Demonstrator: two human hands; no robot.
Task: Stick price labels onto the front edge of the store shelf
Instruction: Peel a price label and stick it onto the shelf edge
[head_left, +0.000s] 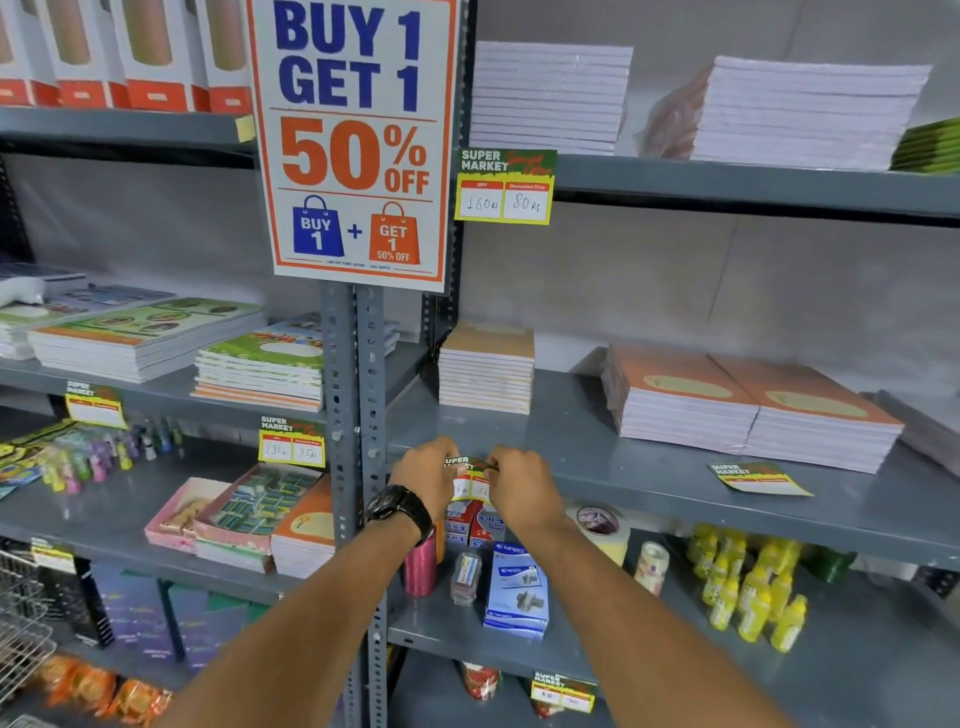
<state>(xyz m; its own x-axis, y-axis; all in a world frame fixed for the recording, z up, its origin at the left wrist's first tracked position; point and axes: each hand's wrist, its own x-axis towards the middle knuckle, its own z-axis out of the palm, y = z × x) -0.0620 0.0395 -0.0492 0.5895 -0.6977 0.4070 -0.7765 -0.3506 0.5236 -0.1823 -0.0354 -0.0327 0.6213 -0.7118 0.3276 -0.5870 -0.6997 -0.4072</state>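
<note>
A: Where is the price label (470, 480)?
B: At the shelf's front edge (675, 501), printed face outward, long axis level along it.
A: And the hands?
B: Left hand (426, 475) and right hand (522, 486) pinch its ends.

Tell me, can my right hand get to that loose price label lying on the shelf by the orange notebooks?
Probably yes, once it lets go. The right hand is pinching a price label at the shelf edge together with the left hand. The loose label lies flat further right, with bare shelf between.
</note>
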